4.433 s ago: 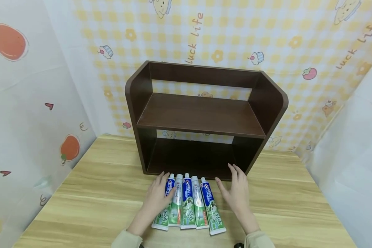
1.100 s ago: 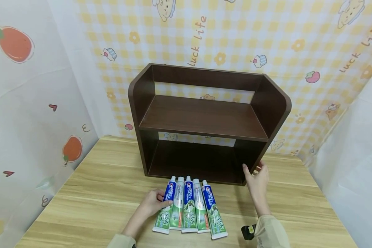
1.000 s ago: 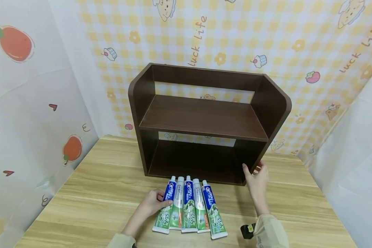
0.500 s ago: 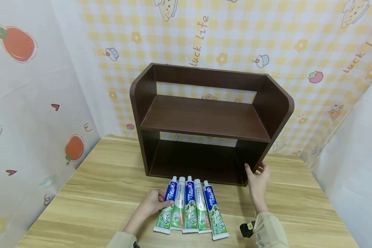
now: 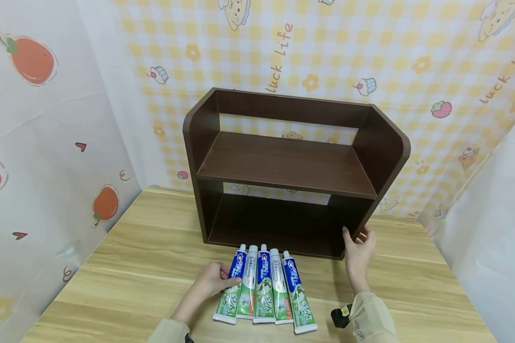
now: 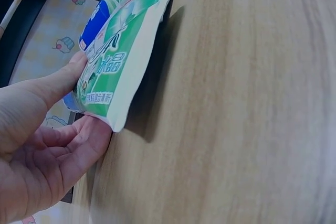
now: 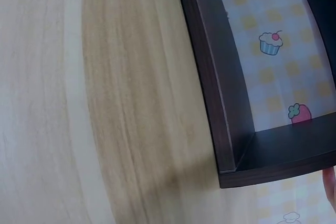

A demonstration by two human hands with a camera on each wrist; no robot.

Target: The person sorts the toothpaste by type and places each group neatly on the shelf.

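Several toothpaste tubes lie side by side on the table, caps toward a dark brown two-tier shelf (image 5: 283,159). My left hand (image 5: 209,282) pinches the leftmost tube (image 5: 237,265), blue and green, by its outer side. In the left wrist view, the thumb of my left hand (image 6: 52,124) lies over the tube (image 6: 110,66) and the fingers curl beneath its edge. My right hand (image 5: 358,255) grips the lower front of the shelf's right side panel, thumb inside and fingers outside. Only a finger (image 7: 329,184) of it shows in the right wrist view, near the shelf frame (image 7: 210,77).
The wooden table (image 5: 124,267) extends to both sides of the shelf. Behind stands a yellow-checked cloth backdrop (image 5: 313,47), with a white printed cloth (image 5: 47,157) on the left. A black wrist device (image 5: 340,317) sits at the right sleeve.
Over the whole span, my right hand has moved from the shelf's front to its right panel and taken hold; my left hand now pinches the leftmost tube. Lately only the head view shifts slightly.
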